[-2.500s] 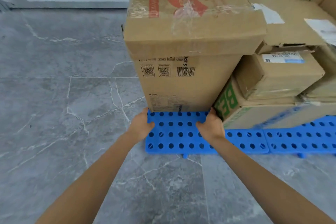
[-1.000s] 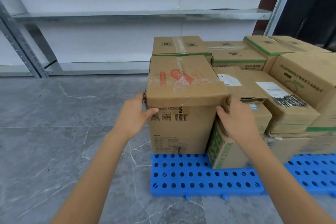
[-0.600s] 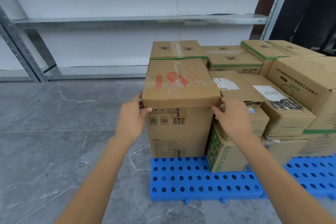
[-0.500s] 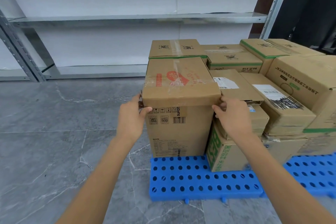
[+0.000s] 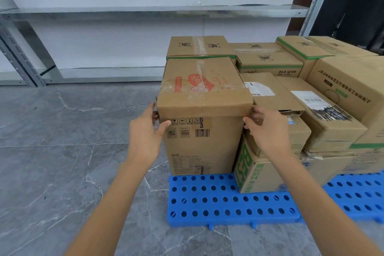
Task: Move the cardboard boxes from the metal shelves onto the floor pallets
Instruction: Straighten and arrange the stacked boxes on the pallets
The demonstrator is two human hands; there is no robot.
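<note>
we look down on the blue pallet [image 5: 228,203], where the tall box [image 5: 202,110] stands upright at its 9 o'clock end, touching the other boxes [image 5: 268,58] stacked toward 3 o'clock. the stretch of metal shelves [image 5: 145,11] at 12 o'clock shows no box, so we judge most of the job done. our left hand [image 5: 145,137] wraps the box's upper left corner, thumb on the front face. our right hand [image 5: 268,131] curls its fingers on the upper right edge, both arms extended.

SUPOR is printed sideways on the tall box [image 5: 203,151], above its barcode [image 5: 202,133]. Large green letters beginning BE are printed on the low box [image 5: 264,174] to its right.
</note>
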